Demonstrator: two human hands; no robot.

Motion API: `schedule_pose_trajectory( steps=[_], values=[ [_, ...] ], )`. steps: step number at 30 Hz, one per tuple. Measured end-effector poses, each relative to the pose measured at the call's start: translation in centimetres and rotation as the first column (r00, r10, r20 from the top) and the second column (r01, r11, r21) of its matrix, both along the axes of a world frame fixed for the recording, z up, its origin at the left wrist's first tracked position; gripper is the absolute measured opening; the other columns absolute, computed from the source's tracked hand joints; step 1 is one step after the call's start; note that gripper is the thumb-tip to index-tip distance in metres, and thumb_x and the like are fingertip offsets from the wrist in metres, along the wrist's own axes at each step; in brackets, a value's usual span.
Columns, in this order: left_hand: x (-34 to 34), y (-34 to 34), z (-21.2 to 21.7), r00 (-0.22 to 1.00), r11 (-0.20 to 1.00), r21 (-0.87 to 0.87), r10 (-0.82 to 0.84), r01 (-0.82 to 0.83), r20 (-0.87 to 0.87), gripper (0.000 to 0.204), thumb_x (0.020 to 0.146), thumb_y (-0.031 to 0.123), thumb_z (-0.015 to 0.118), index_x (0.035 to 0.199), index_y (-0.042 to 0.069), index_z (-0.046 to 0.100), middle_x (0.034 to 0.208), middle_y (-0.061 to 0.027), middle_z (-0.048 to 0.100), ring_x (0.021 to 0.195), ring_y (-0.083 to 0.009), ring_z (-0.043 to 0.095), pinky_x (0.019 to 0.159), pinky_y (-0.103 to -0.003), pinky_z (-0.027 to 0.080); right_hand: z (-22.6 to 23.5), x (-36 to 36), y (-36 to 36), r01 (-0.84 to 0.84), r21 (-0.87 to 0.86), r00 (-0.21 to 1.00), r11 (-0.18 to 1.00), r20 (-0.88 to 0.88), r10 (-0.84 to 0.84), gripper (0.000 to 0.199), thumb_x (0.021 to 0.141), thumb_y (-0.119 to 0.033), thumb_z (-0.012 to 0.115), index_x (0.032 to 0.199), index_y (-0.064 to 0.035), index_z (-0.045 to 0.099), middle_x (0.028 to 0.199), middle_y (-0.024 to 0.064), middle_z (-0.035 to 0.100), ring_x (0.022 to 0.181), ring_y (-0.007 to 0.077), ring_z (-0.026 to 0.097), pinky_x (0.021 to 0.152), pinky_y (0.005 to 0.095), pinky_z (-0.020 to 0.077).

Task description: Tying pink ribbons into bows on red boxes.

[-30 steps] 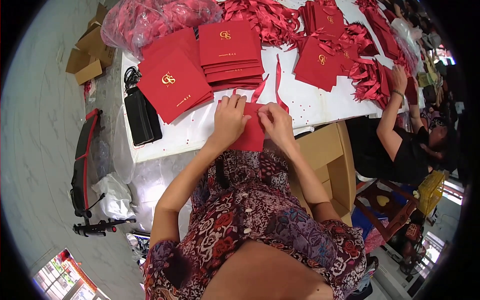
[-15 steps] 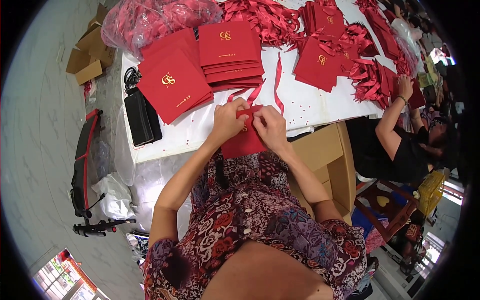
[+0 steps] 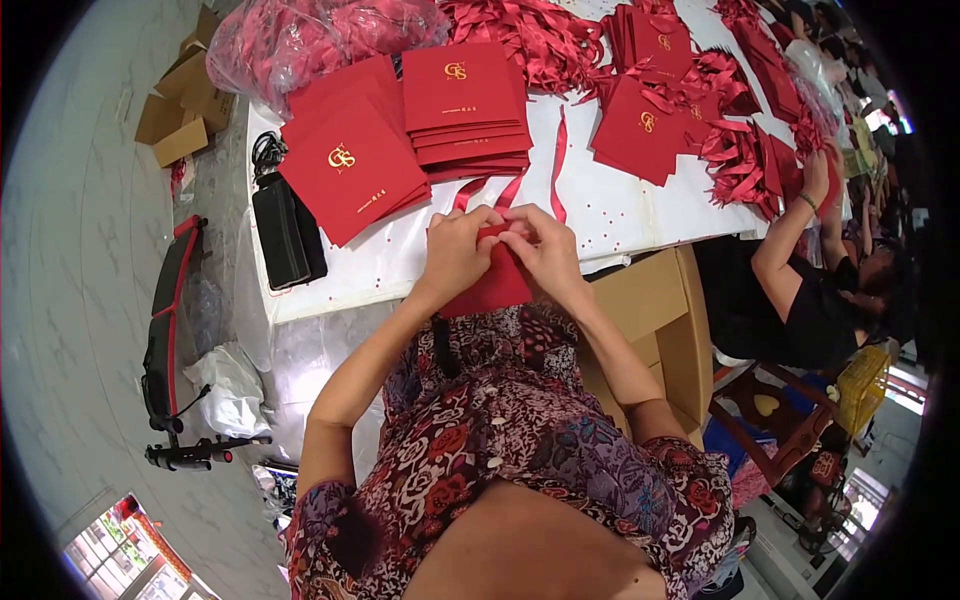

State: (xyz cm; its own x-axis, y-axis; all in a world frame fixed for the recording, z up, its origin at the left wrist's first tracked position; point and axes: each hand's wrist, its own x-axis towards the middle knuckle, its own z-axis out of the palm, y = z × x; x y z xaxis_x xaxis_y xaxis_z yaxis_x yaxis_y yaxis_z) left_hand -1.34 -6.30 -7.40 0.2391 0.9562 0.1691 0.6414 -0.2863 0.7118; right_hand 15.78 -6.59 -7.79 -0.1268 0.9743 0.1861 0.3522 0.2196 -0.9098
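The nearest red paper bag [image 3: 492, 290] looks smooth and matt, as do the stacked red bags [image 3: 463, 92], whose printed gold emblems [image 3: 455, 71] look metallic. The loose ribbon [image 3: 560, 170] is glossy, satin-like cloth; the bulging clear bag [image 3: 330, 35] is shiny, wrinkled plastic. The table [image 3: 358, 275] has a smooth white surface. The open carton [image 3: 640, 295] is matt brown cardboard, the blouse [image 3: 460, 420] soft printed cloth, the chair [image 3: 793, 450] dark, glossy wood

The person's top [image 3: 540, 425] is densely flowered in purple, red, white and black (with touches of blue); small, pale buttons [image 3: 495, 462] run down its front, and its sleeves [image 3: 322, 515] are short.
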Motion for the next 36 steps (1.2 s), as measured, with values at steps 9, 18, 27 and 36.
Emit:
schedule_pose_trajectory(
  steps=[9, 18, 27, 36],
  values=[
    [0.4, 0.1, 2.4, 0.929, 0.92, 0.284, -0.174, 0.272, -0.327, 0.017, 0.077, 0.002, 0.066, 0.092, 0.01, 0.064, 0.079, -0.0066, 0.064, 0.087, -0.0251, 0.056, 0.083, -0.04, 0.038, -1.1, 4.3, 4.7, -0.326, -0.512, 0.935, 0.795, -0.051, 0.351, 0.024, 0.09, -0.022, 0.069, 0.081, -0.0003, 0.072, 0.056, -0.0006, 0.056, 0.052, 0.0081, 0.046, 0.05, 0.0279, 0.0372],
    [0.1, -0.1, 2.1, 0.967, 0.954, 0.17, -0.233, 0.249, -0.107, 0.017, 0.077, 0.02, 0.077, 0.084, 0.014, 0.064, 0.078, -0.0028, 0.063, 0.081, -0.0213, 0.055, 0.083, -0.038, 0.035, -2.3, 2.2, 6.1, -0.163, -0.55, 0.984, 0.819, -0.031, 0.175, 0.025, 0.088, -0.023, 0.07, 0.078, 0.0003, 0.072, 0.057, -0.0009, 0.057, 0.052, 0.0066, 0.049, 0.05, 0.0259, 0.0397],
    [-0.8, 0.8, -1.0, 0.996, 0.992, 0.081, 0.091, -0.092, 0.023, 0.021, 0.077, 0.023, 0.08, 0.087, 0.012, 0.066, 0.076, -0.0012, 0.066, 0.076, -0.0233, 0.061, 0.079, -0.038, 0.035, 1.8, 5.6, 5.3, -0.274, -0.26, 0.926, 0.926, 0.188, 0.326, 0.027, 0.084, -0.029, 0.074, 0.088, -0.0027, 0.073, 0.08, 0.0106, 0.065, 0.071, 0.0209, 0.062, 0.066, 0.0325, 0.048],
    [2.2, 0.6, -1.3, 0.988, 0.943, 0.303, 0.151, -0.141, -0.012, 0.028, 0.086, 0.013, 0.07, 0.11, 0.005, 0.06, 0.104, -0.0124, 0.061, 0.095, -0.0311, 0.055, 0.086, -0.041, 0.039, 2.4, 3.6, 3.6, -0.188, -0.419, 0.979, 0.888, -0.01, 0.202, 0.022, 0.087, -0.022, 0.073, 0.081, -0.0015, 0.068, 0.061, 0.0017, 0.06, 0.057, 0.01, 0.057, 0.055, 0.0272, 0.0434]
  ],
)
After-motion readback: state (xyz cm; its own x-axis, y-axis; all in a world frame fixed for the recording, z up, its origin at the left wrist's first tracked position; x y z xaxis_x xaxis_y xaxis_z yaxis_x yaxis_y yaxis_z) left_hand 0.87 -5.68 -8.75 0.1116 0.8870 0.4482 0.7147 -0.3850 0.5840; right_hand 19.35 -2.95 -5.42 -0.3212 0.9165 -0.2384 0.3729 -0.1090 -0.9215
